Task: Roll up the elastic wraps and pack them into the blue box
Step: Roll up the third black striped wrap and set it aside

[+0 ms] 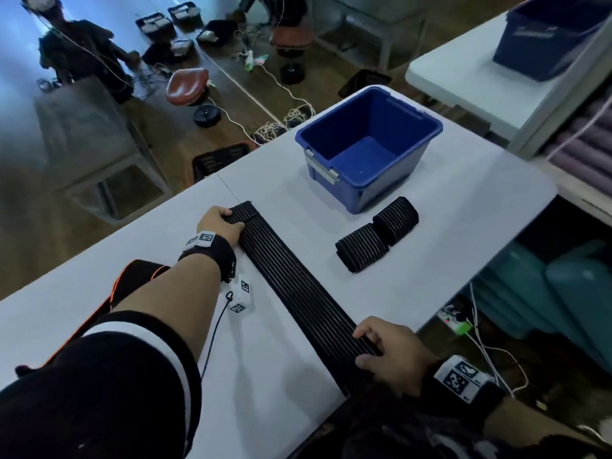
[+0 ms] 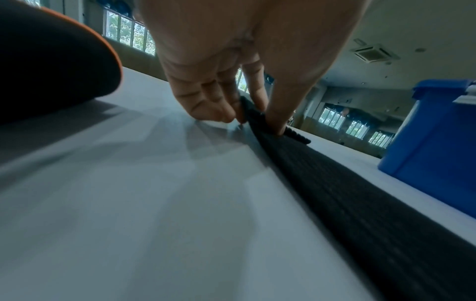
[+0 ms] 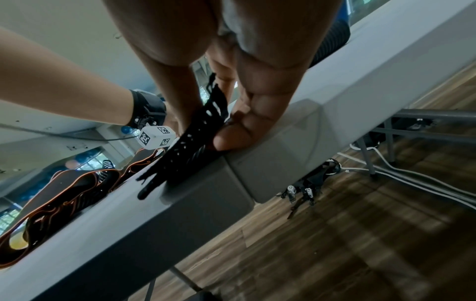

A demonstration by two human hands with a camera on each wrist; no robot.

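A long black ribbed elastic wrap (image 1: 298,286) lies stretched flat across the white table (image 1: 447,260). My left hand (image 1: 220,223) pinches its far end, thumb on top and fingers curled at the edge, as the left wrist view shows on the wrap (image 2: 322,173). My right hand (image 1: 387,352) grips the near end of the wrap (image 3: 190,146) at the table's front edge. Two rolled black wraps (image 1: 377,238) lie beside the blue box (image 1: 367,144), which is open and empty.
A black band with orange trim (image 1: 132,279) lies under my left forearm. A small white tag cube (image 1: 243,294) on a cord rests left of the wrap. A second blue bin (image 1: 546,38) stands on another table at the far right.
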